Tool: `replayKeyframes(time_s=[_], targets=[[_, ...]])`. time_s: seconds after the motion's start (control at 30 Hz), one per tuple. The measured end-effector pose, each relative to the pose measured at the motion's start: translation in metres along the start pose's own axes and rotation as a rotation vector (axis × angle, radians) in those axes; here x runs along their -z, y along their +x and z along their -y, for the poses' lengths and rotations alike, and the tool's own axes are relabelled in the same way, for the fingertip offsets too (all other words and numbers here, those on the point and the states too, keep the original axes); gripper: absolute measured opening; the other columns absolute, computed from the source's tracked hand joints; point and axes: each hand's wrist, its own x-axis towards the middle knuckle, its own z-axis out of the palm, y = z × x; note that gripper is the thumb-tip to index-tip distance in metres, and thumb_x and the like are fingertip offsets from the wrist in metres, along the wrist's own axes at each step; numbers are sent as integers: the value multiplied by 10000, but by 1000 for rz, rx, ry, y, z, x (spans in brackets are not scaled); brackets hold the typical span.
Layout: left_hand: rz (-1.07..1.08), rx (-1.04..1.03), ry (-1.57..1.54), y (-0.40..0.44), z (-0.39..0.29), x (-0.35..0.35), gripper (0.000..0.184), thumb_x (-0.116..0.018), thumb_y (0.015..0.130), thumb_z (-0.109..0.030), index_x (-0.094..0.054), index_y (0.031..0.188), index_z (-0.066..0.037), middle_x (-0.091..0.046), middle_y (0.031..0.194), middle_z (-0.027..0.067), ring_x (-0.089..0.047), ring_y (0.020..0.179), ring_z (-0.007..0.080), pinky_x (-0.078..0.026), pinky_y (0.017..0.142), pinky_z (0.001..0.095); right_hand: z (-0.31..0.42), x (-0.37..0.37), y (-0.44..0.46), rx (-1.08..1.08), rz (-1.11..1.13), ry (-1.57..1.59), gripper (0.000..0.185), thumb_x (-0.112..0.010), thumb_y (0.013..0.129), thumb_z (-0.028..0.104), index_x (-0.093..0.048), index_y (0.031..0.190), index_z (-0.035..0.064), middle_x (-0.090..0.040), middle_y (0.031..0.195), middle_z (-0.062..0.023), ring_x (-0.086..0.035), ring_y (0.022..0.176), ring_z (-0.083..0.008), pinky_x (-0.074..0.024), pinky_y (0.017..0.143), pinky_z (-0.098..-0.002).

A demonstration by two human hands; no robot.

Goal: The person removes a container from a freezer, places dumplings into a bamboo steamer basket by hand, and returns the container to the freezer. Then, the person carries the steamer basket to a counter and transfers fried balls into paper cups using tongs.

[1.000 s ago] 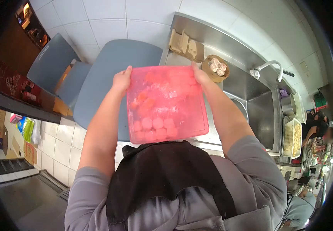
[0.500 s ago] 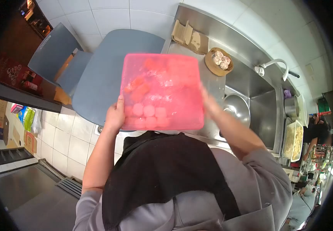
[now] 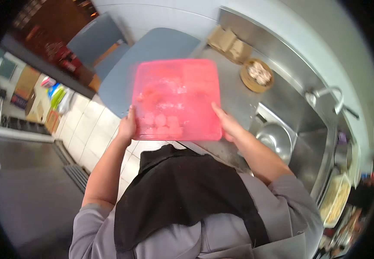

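Pink translucent container (image 3: 178, 101), centre of frame: likely stiff plastic, moderately heavy, slick if wet; best held low on both side edges, kept level. Left hand (image 3: 128, 127) grips its lower-left edge, right hand (image 3: 229, 125) its lower-right edge. Round pieces (image 3: 160, 120) inside, lower left: probably soft, liable to slide.

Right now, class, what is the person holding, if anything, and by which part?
A pink box, held by its two opposite sides: the left hand on one, the right hand on the other.
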Motion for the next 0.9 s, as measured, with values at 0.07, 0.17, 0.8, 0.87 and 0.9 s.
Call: replayKeyframes(time_s=[0.07, 0.17, 0.8, 0.87, 0.9], targets=[[-28, 78, 60, -15, 14, 10, 782, -406, 941, -688, -653, 805, 41, -608, 752, 113, -545, 682, 183, -458, 655, 343, -4, 19, 10, -44, 238, 30, 661, -596, 969, 408, -401, 1407, -46, -545, 1344, -182, -557, 1212, -263, -479, 1000, -414], [-52, 175, -57, -64, 11, 32, 884, -343, 957, -686, -647, 1051, 138, -663, 997, 247, -617, 950, 293, -467, 871, 378, -3, 0, 3, -98, 428, 94, 617, -630, 952, 298, -386, 1411, -34, -547, 1335, -165, -564, 1208, -269, -489, 989, -432], [-312, 510, -640, -94, 228, 306, 714, -296, 972, -684, -536, 1257, -74, -613, 904, 59, -633, 719, 164, -487, 654, 327, -8, -326, 108, -157, 571, 33, 459, -537, 962, 245, -466, 1337, -9, -584, 1287, -171, -594, 1167, -304, -491, 1001, -443], [-424, 554, -690, -96, 238, 321, 713, -316, 967, -686, -546, 1253, -74, -613, 898, 53, -628, 695, 153, -483, 643, 314, -7, -339, 125, -190, 577, 9, 461, -533, 963, 244, -459, 1343, -6, -579, 1293, -170, -590, 1173, -303, -487, 1008, -443], [-474, 561, -708, -95, 244, 337, 715, -317, 969, -681, -546, 1258, -69, -609, 898, 54, -623, 700, 147, -478, 639, 309, -9, -358, 131, -204, 575, -9, 462, -531, 963, 244, -456, 1346, -5, -576, 1296, -170, -588, 1176, -303, -484, 1012, -444]])
